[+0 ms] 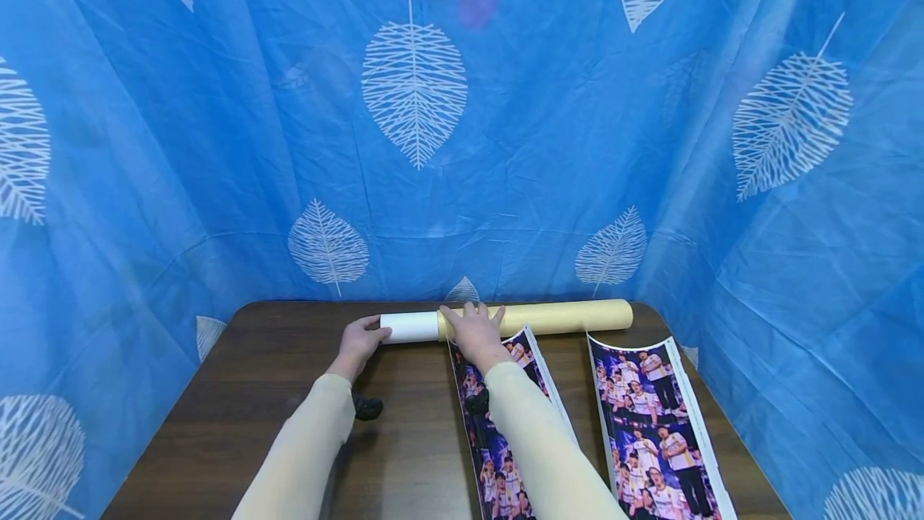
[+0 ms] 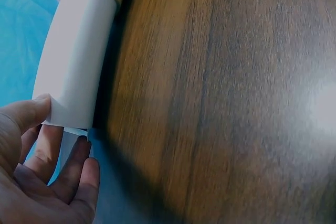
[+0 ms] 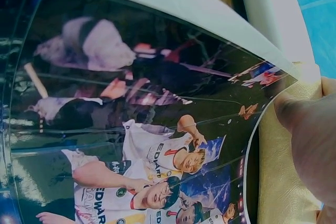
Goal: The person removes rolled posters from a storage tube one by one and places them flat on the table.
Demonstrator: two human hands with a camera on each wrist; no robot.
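A beige tube (image 1: 566, 318) lies along the far edge of the table, and a rolled white sheet (image 1: 409, 327) sticks out of its left end. My left hand (image 1: 358, 342) pinches the roll's outer end. In the left wrist view, the thumb lies on the outside of the white roll (image 2: 76, 59), with the other fingers at its end opening. My right hand (image 1: 476, 334) grips the tube near its left end from above. Its thumb presses the near side of the tube (image 3: 278, 166) in the right wrist view, where a curled poster (image 3: 173, 93) fills much of the picture.
One glossy group-photo poster (image 1: 498, 456) lies below my right forearm, its far end curling up by the tube. Another poster (image 1: 650, 424) with similar pictures lies farther right. Blue cloth (image 1: 491, 183) with white leaf prints hangs around the dark wooden table (image 1: 238, 408).
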